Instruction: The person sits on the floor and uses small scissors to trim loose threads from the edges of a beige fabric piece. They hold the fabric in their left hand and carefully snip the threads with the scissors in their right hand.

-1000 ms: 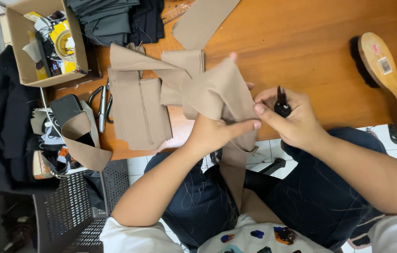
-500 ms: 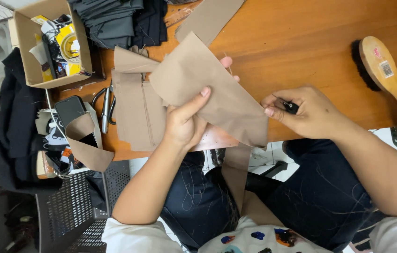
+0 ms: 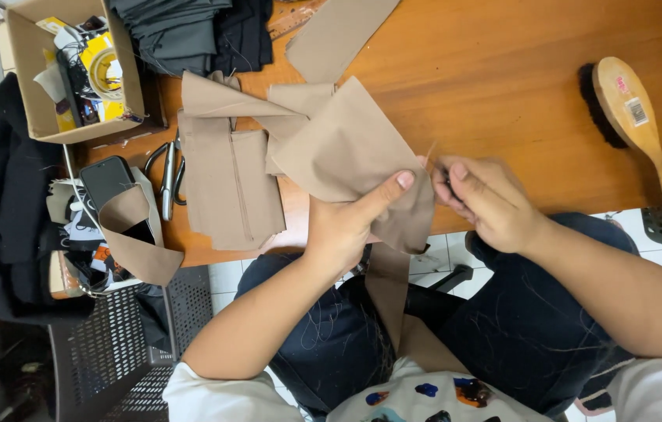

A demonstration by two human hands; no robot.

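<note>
The left hand [image 3: 342,227] grasps the tan fabric piece [image 3: 354,156] above the worktop [image 3: 503,94] edge, thumb pressed on its face; it should keep the edge taut; the right hand [image 3: 483,199], clenched on a small dark tool [image 3: 446,181], works best close along that edge.

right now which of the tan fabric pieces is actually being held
The tan piece pinched at its edge by the left hand, beside the right hand. The other tan pieces lie flat on the table, untouched.
</note>
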